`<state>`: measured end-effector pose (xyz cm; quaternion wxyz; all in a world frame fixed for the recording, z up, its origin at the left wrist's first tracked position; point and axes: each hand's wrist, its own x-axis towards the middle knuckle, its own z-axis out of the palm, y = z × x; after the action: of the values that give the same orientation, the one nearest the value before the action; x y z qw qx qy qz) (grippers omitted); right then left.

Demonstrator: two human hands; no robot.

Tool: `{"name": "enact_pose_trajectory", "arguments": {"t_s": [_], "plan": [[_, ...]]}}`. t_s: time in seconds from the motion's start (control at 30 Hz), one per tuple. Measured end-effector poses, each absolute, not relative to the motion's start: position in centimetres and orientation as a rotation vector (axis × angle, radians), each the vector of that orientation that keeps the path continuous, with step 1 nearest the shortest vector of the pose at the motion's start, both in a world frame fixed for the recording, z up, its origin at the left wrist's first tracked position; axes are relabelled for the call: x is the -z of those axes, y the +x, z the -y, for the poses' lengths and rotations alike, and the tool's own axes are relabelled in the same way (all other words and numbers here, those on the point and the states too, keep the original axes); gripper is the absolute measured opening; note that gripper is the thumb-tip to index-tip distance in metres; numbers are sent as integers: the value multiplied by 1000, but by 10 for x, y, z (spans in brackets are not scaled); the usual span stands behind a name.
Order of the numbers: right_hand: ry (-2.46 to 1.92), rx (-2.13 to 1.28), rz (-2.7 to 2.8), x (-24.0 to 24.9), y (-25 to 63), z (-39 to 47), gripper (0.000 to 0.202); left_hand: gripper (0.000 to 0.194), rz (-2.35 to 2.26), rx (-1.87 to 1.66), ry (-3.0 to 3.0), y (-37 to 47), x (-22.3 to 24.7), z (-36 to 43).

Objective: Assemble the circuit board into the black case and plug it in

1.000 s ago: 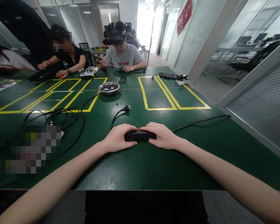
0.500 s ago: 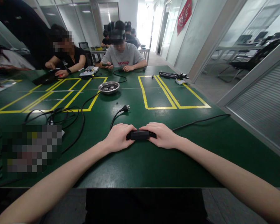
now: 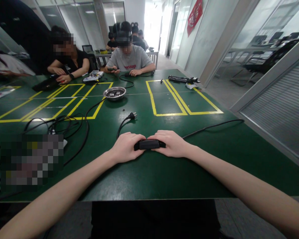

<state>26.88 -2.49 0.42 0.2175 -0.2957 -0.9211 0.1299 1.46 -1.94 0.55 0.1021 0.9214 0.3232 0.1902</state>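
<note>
A black power adapter (image 3: 149, 144) lies between my hands near the front of the green table. My left hand (image 3: 128, 147) wraps round its left end, and my right hand (image 3: 169, 143) grips the right end, thumbs almost meeting above it. Both ends are partly hidden by my fingers. From behind my left hand a black cord curves up to a two-pin plug (image 3: 132, 116) lying on the table. A thin black cable (image 3: 214, 125) runs from behind my right hand towards the table's right edge.
Tangled black cables (image 3: 67, 124) and a blurred-out object (image 3: 32, 159) lie at my left. A metal bowl (image 3: 114, 94) with small metal parts stands farther back. Yellow tape (image 3: 170, 115) marks rectangles. A folded black tripod (image 3: 181, 79) lies back right. Several people sit opposite; one (image 3: 129, 58) wears grey.
The view has shifted very slightly. Both hands keep the same hold on the power adapter.
</note>
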Motion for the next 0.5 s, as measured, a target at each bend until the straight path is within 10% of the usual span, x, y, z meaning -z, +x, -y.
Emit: {"name": "enact_pose_trajectory", "arguments": {"t_s": [0.5], "plan": [[-807, -313, 2612, -6, 270, 28, 25, 43, -761, -576, 2871, 15, -9, 22]]}}
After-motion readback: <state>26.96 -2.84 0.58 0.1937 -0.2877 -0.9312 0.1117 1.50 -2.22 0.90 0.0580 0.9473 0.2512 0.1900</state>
